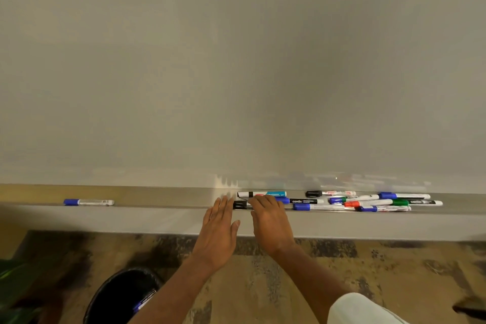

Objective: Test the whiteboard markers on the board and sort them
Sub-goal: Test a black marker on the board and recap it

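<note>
Left hand [219, 223] lies flat on the tray [157, 216], fingers straight. At its 3 o'clock, the right hand [271, 221] bends its fingers over a black marker [239, 204]; I cannot tell if they grip it.

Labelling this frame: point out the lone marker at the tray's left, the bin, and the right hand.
lone marker [89, 202]: head view, mid-barrel.
bin [118, 294]: head view, bare black liner.
right hand [271, 221]: head view, back of hand.

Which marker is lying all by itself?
The blue-capped marker at the far left of the tray. It lies alone, while all the other markers crowd together on the right.
</note>
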Motion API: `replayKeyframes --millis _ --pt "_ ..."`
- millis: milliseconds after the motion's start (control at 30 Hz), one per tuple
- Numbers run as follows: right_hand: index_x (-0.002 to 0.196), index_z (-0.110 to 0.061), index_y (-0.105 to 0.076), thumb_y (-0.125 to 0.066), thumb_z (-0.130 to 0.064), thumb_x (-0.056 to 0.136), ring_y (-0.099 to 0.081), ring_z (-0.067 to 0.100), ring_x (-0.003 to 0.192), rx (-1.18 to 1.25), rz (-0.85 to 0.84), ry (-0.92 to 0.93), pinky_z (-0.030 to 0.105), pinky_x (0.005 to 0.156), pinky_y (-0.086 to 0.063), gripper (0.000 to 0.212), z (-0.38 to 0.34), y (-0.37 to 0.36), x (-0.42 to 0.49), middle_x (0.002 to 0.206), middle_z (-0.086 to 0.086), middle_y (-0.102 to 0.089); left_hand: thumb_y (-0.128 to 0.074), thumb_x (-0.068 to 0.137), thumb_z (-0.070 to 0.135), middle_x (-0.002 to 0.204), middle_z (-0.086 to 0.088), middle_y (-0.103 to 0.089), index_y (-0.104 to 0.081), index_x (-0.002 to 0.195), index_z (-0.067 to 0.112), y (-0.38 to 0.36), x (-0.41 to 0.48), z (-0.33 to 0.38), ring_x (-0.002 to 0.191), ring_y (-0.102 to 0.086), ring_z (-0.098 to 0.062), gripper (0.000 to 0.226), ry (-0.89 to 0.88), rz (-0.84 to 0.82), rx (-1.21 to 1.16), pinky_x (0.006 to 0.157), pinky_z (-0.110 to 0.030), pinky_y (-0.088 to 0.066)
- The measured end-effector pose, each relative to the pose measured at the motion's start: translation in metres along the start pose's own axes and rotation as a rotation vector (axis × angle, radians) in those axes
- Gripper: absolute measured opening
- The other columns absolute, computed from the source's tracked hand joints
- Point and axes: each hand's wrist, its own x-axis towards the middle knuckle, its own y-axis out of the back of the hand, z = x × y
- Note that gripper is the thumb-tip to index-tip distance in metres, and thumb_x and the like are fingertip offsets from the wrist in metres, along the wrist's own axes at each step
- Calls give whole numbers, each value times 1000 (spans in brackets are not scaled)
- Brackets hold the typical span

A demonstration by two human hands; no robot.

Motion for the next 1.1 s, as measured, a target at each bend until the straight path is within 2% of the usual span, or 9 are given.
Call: replayKeyframes --millis 267,433,633,800,933,967,1067,1100 --pt "119 -19 -67 -86 -13 71 -62 23 110 -6 -28 -19 40 97 -49 52 4 -16 10 115 2 -70 -25 111 36 171 3 5 4 162 21 -4 4 -3 144 17 1 61 12 -17 -51 122 -25 11" --pt "128 -20 -61 -79 -16 81 -55 23 120 -17 -73 1 40 105 -41 50 8 -22 16 125 2 -65 -26 111 35 171 3 3 3 163 20 -7 4 -4 153 11 -5 61 29 -21 -103 125 -26 7" --pt "112 -21 -70 -85 -18 75 -61 22 104 6 5 17 39 91 -52 40 10 -26 21 108 0 -69 -28 111 34 171 3 -3 0 163 23 -8 3 -3 157 3 -11 60 65 -16 -168 128 -30 -1" --pt "105 -22 -72 -81 -19 78 -58 20 101 52 48 52 39 89 -51 29 12 -25 26 102 -2 -68 -30 111 32 170 4 -9 -4 163 24 -5 5 0 157 0 -11 59 79 2 -221 128 -31 -6" --pt "106 -23 -71 -78 -21 82 -59 19 103 113 95 71 38 91 -49 25 9 -24 24 105 -4 -71 -34 109 38 168 6 -21 -13 162 30 -11 7 -6 155 -14 -13 58 79 62 -331 126 -38 -21" --pt "108 -23 -71 -76 -21 84 -58 18 103 149 120 73 37 90 -48 24 8 -22 25 105 -5 -70 -35 108 38 165 7 -27 -18 161 30 -10 7 -7 153 -20 -12 56 81 110 -377 124 -34 -25" --pt "111 -20 -69 -68 -20 90 -53 17 103 283 189 71 34 88 -46 21 3 -8 31 106 -5 -68 -40 108 36 151 13 -44 -33 153 33 5 11 -1 139 -38 -1 45 110 273 -529 108 -6 -28" --pt "112 -20 -68 -66 -20 92 -53 16 103 338 204 57 33 88 -47 20 1 -2 33 107 -5 -67 -41 108 35 148 13 -48 -39 151 32 14 12 2 137 -42 0 42 126 319 -593 105 -4 -28"
